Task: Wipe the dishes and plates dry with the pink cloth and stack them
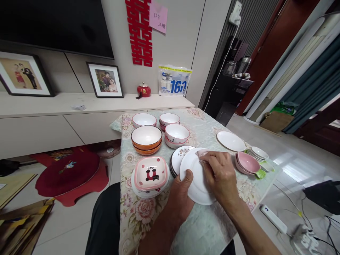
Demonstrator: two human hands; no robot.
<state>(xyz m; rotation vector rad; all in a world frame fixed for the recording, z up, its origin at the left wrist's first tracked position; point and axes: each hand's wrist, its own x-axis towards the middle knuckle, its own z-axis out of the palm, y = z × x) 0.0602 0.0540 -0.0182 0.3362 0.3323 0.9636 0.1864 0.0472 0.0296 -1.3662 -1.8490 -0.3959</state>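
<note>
My left hand grips a white plate at its lower left edge, thumb on top. My right hand is closed on a pale pinkish cloth, pressed to the plate's upper rim. Just behind the plate is a stack of dark-rimmed plates, partly covered by it. To the left, a pink square cat dish rests on a pale plate. Farther back sit stacked orange bowls and white bowls with red rims.
On the table's right side lie a white oval plate, pink bowls and small white bowls. A flowered tablecloth covers the table. A red stool stands at the left; a white power strip lies on the floor at right.
</note>
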